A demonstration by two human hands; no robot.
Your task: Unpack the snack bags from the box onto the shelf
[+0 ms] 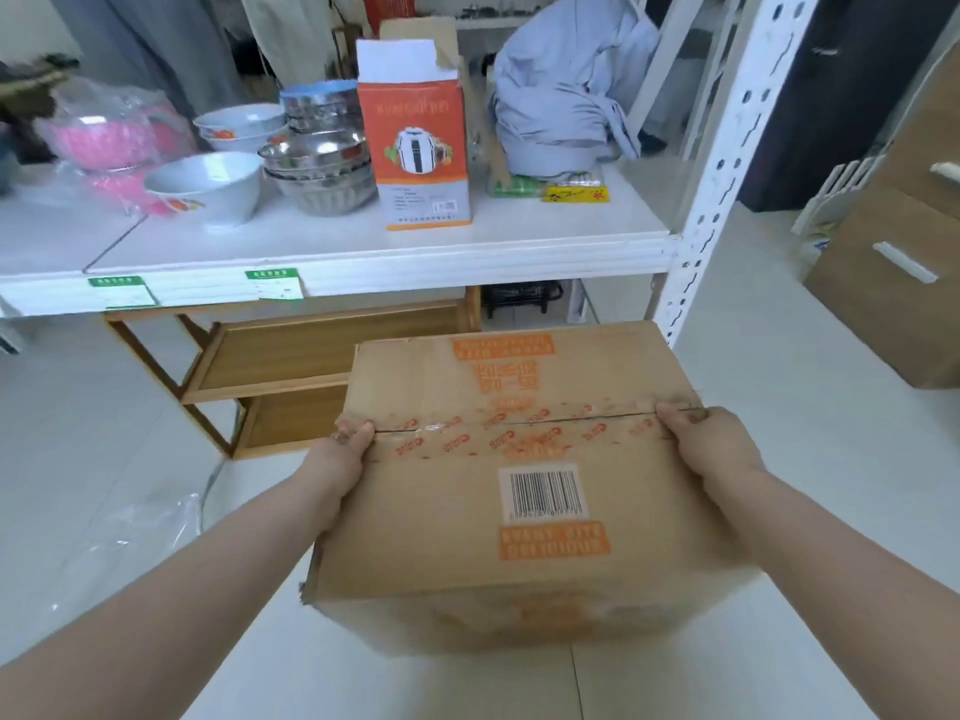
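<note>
Both hands grip the closed cardboard box [519, 485] before the shelf [363, 252]. Left hand [340, 454] and right hand [709, 444] curl their fingers over its top-seam ends.

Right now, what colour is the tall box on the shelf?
Orange with a white top, seen in the head view: the tall box on the shelf.

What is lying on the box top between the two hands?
In the head view, only the taped centre seam of the cardboard box runs between left hand and right hand.
</note>
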